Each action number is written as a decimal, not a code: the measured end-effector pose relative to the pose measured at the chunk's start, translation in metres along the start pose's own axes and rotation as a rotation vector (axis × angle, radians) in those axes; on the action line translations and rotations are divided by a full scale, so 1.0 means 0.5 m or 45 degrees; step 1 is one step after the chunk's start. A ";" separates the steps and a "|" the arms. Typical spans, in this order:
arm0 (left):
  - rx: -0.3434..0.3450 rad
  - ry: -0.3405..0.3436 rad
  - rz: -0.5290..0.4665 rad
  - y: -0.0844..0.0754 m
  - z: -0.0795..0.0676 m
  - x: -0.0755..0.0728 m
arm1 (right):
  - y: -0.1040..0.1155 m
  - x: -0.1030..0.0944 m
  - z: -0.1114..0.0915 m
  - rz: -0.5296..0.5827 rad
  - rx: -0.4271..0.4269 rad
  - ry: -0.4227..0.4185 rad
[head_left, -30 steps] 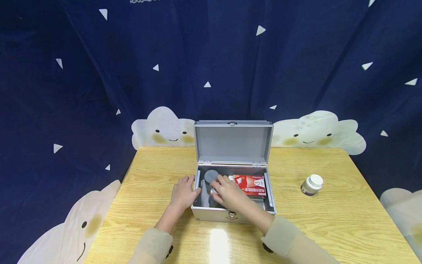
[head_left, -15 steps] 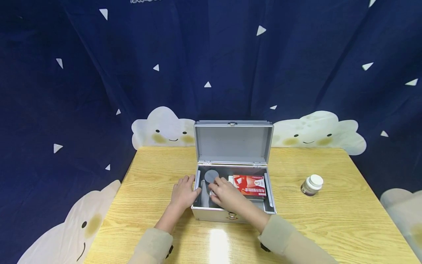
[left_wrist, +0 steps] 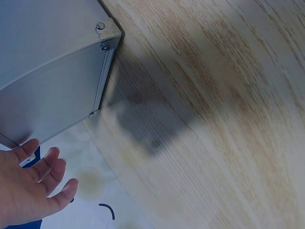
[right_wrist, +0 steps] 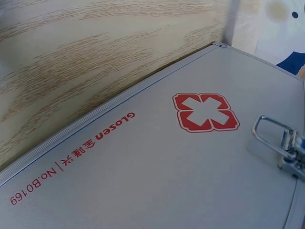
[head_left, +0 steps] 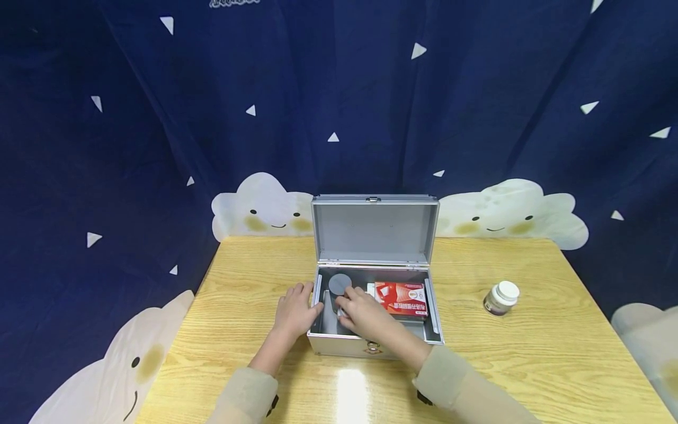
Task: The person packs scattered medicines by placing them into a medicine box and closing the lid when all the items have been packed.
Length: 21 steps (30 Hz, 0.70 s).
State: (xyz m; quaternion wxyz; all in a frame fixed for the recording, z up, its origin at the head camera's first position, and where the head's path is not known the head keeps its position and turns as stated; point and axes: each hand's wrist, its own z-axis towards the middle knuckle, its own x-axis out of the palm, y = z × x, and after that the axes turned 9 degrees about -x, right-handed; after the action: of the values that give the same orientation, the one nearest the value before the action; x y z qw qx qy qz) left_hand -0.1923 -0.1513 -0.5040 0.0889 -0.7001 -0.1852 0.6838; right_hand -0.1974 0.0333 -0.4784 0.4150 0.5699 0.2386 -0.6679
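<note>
A silver metal first-aid case [head_left: 373, 347] stands on the table with its lid [head_left: 373, 232] raised. My right hand [head_left: 365, 315] reaches into its left half, fingers curled round what looks like a bottle [head_left: 341, 312], mostly hidden by the hand. Just behind that is a grey round-topped container [head_left: 339, 284]. A red and white medicine box [head_left: 401, 298] lies in the right half. At the case's left rim rests my left hand [head_left: 295, 309]; in the left wrist view its fingers [left_wrist: 64, 195] are spread and loosely bent beside the case wall.
A white-capped pill bottle [head_left: 501, 297] stands on the wooden table [head_left: 535, 353], right of the case. A dark blue curtain [head_left: 371, 88] with clouds hangs behind the table. The right wrist view shows the case's front with a red cross emblem [right_wrist: 206, 112] and a metal latch [right_wrist: 281, 138].
My right hand has shifted slightly left and back inside the case, with the bottle now more covered by the fingers. My left hand has stayed in place.
</note>
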 end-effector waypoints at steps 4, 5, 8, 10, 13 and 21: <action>-0.001 0.000 -0.001 0.000 0.000 -0.001 | 0.001 0.002 0.001 -0.013 -0.001 -0.008; -0.001 0.001 0.000 0.000 0.000 -0.001 | 0.002 0.002 0.001 -0.014 -0.003 -0.010; -0.011 0.007 -0.003 0.000 -0.001 -0.001 | 0.002 0.007 0.001 -0.020 -0.008 -0.005; -0.016 0.012 -0.004 0.000 -0.001 -0.001 | 0.003 0.009 0.002 -0.019 -0.006 0.004; -0.017 0.018 -0.003 0.000 -0.002 -0.001 | 0.004 0.011 0.004 -0.016 0.002 0.012; -0.019 0.014 -0.006 -0.001 -0.001 -0.003 | 0.006 0.006 0.005 -0.010 0.000 0.041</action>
State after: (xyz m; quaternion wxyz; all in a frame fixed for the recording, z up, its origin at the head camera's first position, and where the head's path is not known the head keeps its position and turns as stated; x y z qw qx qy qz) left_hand -0.1916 -0.1514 -0.5022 0.0862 -0.7040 -0.1915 0.6784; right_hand -0.1964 0.0286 -0.4802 0.4086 0.5796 0.2474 -0.6602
